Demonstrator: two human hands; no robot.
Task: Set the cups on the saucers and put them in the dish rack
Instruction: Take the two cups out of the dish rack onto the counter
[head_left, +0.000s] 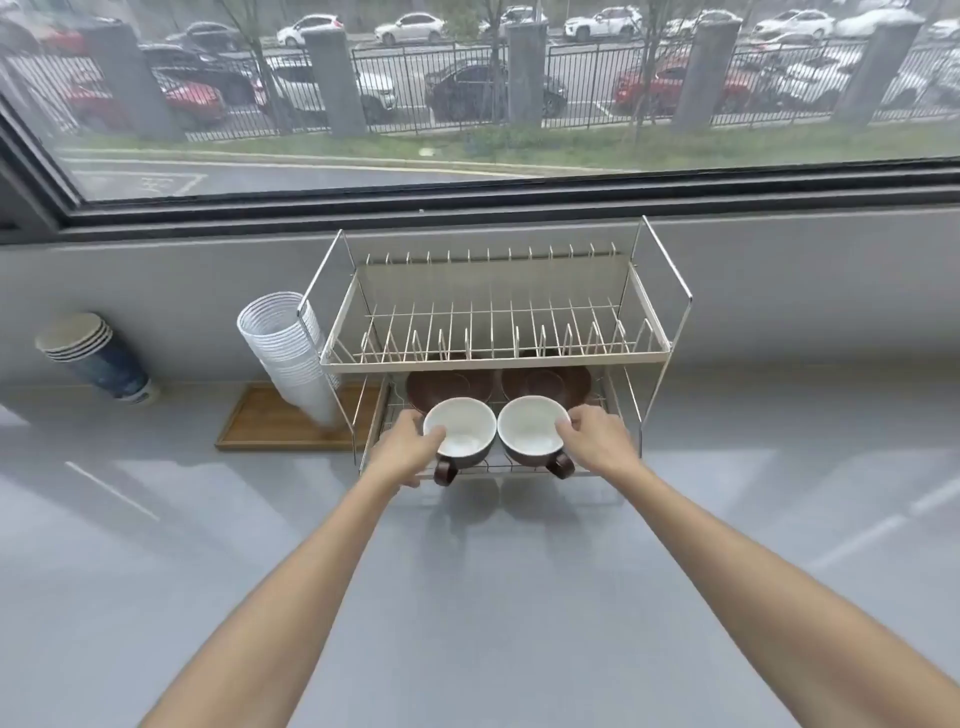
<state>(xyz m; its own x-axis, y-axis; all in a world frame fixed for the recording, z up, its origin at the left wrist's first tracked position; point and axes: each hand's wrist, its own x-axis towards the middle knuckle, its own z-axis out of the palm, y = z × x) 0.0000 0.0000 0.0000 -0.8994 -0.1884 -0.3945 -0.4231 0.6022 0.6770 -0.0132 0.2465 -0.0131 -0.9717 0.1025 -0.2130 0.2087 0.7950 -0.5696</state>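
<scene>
A: What is the person doing?

B: Each hand holds 1 cup. The left hand grips the left cup by its rim, thumb inside. The right hand grips the right cup the same way.

A: Where are the cups?

B: At the front of the lower shelf of the dish rack, side by side, almost touching. I cannot tell if they rest on the wires or hang just above.

A: And the saucers?

B: The 2 brown ones sit further back on that shelf: the left saucer and the right saucer.

A: So which step is this?

B: I think it is getting the cups onto the saucers. The rack part looks nearly done.

A: What comes next?

B: Probably a small lift and a push back, low under the top shelf, then a soft landing in the middle of each saucer.
</scene>
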